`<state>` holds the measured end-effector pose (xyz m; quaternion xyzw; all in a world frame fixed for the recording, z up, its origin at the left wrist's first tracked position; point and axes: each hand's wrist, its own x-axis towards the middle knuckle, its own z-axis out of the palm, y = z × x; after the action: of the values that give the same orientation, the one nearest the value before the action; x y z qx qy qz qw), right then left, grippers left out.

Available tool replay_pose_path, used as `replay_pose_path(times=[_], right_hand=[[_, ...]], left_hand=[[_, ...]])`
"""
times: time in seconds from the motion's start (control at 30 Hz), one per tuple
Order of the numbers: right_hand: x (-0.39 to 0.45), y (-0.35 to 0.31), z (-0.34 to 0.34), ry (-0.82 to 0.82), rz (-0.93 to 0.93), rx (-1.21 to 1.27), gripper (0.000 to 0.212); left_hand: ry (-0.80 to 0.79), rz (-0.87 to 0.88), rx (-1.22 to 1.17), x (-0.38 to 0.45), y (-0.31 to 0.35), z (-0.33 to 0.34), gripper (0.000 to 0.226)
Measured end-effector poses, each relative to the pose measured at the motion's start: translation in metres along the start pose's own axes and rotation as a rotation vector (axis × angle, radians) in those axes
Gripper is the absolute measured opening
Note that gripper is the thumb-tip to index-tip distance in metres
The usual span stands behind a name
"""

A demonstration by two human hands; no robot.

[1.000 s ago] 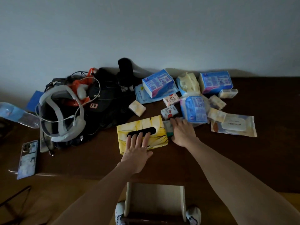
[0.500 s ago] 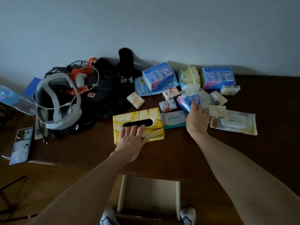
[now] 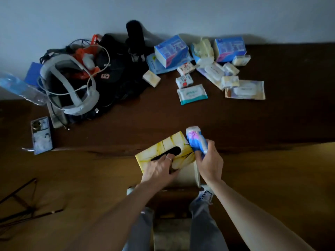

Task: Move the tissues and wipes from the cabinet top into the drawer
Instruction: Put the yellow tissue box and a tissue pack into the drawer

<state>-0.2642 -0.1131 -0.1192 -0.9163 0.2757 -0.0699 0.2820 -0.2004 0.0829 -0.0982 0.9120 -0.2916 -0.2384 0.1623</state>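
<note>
The left hand (image 3: 159,171) lies spread over the near end of the yellow tissue box (image 3: 164,151), fingers curled onto its top beside the black slot, holding it tilted above the open drawer (image 3: 196,173) at the near edge of the cabinet top (image 3: 272,124). The right hand (image 3: 210,163) is closed around a blue tissue pack (image 3: 196,140), which sticks up out of the fist just beside the box's right corner.

The box looks nearly as wide as the drawer, so a corner could catch on the drawer wall and the flat grip could slip. With both hands crowding 1 opening, the pack may knock the box or drop outside, toward the shoes.

The inside of the drawer is almost fully hidden by box and hands; whether anything already lies there I cannot tell. On the far side of the top, about 12 packs of tissues and wipes (image 3: 192,94) remain, their print too blurred to read.
</note>
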Motion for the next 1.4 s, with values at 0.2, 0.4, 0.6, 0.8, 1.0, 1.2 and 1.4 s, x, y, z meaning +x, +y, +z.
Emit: replay_pose_path(times=[0.2, 0.4, 0.6, 0.8, 1.0, 1.2, 1.4], right_hand=[[-0.077, 0.047, 0.062, -0.282, 0.052, -0.069, 0.033], [-0.083, 0.118, 0.162, -0.523, 0.178, -0.109, 0.049], [-0.054, 0.187, 0.271, -0.54, 0.247, 0.026, 0.057], [-0.032, 0.257, 0.365, -0.584, 0.243, 0.118, 0.041], [-0.014, 0.314, 0.448, -0.461, 0.315, 0.103, 0.047], [-0.019, 0.335, 0.484, -0.4, 0.283, -0.132, 0.061], [-0.058, 0.288, 0.418, -0.571, -0.011, -0.199, 0.075]], left_hand=[[-0.226, -0.128, 0.044, -0.052, -0.044, 0.079, 0.066], [-0.512, -0.389, -0.082, -0.02, -0.1, 0.17, 0.072], [-0.526, -0.517, -0.274, 0.038, -0.164, 0.272, 0.075], [-0.323, -0.504, -0.301, 0.09, -0.21, 0.373, 0.07], [-0.209, -0.434, -0.277, 0.132, -0.244, 0.45, 0.07], [-0.081, -0.424, -0.297, 0.123, -0.268, 0.484, 0.067], [-0.033, -0.493, -0.396, 0.063, -0.249, 0.462, 0.079]])
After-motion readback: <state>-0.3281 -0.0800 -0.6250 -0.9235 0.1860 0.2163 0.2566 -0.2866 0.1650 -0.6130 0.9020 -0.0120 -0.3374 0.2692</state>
